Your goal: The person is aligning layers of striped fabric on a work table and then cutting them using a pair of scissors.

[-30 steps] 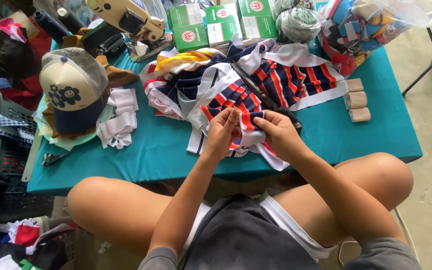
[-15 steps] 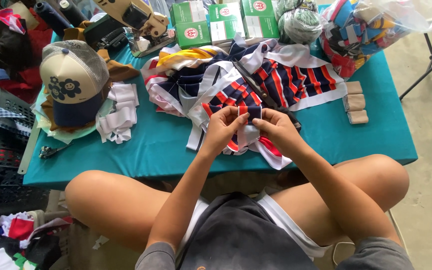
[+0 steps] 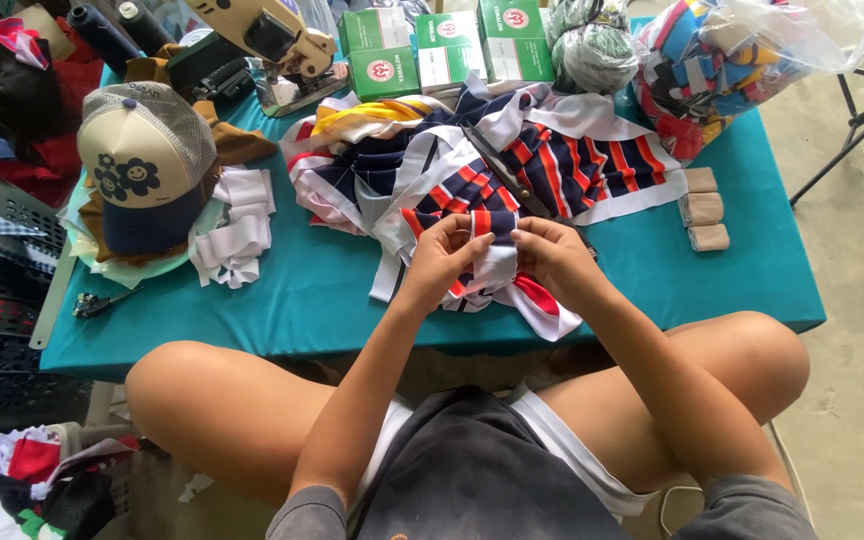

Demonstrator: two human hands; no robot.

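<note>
My left hand (image 3: 444,258) and my right hand (image 3: 552,255) meet over the near middle of a teal table (image 3: 302,300). Both pinch the same piece of striped cloth (image 3: 492,262), red, navy and white, with a white band running between the fingers. That piece trails onto a heap of striped cloth strips (image 3: 472,165) spread across the table's middle. A pair of dark scissors (image 3: 507,175) lies on top of the heap, just beyond my hands.
A cream and navy cap (image 3: 142,160) rests on the left beside white folded strips (image 3: 237,225). Green boxes (image 3: 442,45), a tan sewing machine (image 3: 262,40) and a clear bag of coloured cloth (image 3: 732,60) line the far edge. Three tan blocks (image 3: 702,208) lie right.
Both hands stay on the striped piece and have drawn closer together, working the cloth between the fingers. The camera view has shifted slightly.
</note>
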